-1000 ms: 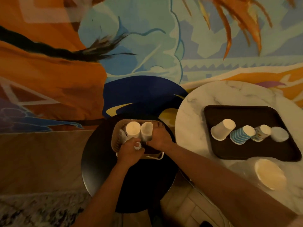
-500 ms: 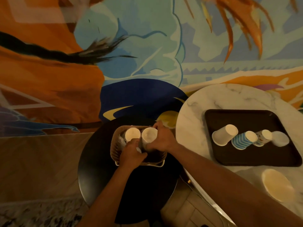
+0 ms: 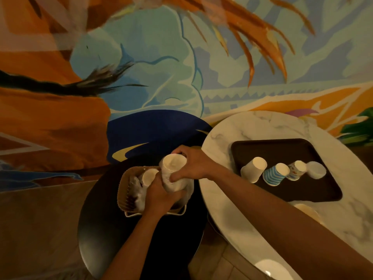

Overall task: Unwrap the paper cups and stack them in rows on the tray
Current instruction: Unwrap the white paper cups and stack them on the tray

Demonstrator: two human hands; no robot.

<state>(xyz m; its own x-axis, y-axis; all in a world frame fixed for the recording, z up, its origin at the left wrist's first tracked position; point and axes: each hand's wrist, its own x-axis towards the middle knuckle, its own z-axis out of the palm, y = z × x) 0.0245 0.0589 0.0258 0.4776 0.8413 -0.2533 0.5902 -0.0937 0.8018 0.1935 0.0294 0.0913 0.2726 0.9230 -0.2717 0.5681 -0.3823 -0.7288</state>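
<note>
**Basket** (image 3: 126, 190): stands on the dark round table (image 3: 96, 235). It holds one pale cup stack (image 3: 149, 176), round end up. Beside the stack is crumpled pale material, too dim to identify.

**Sleeve of cups** (image 3: 171, 175): held just above the basket's right side, tilted, with its pale round end facing the camera. A crinkled film appears to cover it. The right hand (image 3: 194, 166) grips its upper part, with the thumb on the near face and the fingers curled over the far side. The left hand (image 3: 161, 197) clasps its lower end and hides the base of the sleeve.

**Tray** (image 3: 282, 147): dark, on the marble table (image 3: 222, 138), well apart from the sleeve. It holds four items in one close row:
- a white cup (image 3: 252, 171)
- a blue-striped cup (image 3: 274, 175)
- a patterned cup (image 3: 295, 170)
- a pale cup (image 3: 315, 169)

It cannot be told whether each is a single cup or a nested stack, or whether they lie tilted or stand inverted.

**Obscured**: a pale round item (image 3: 306, 209) sits just beside the tray's near edge. The right forearm mostly covers it, so it is not identifiable. The frame cuts off the marble table on the right.
</note>
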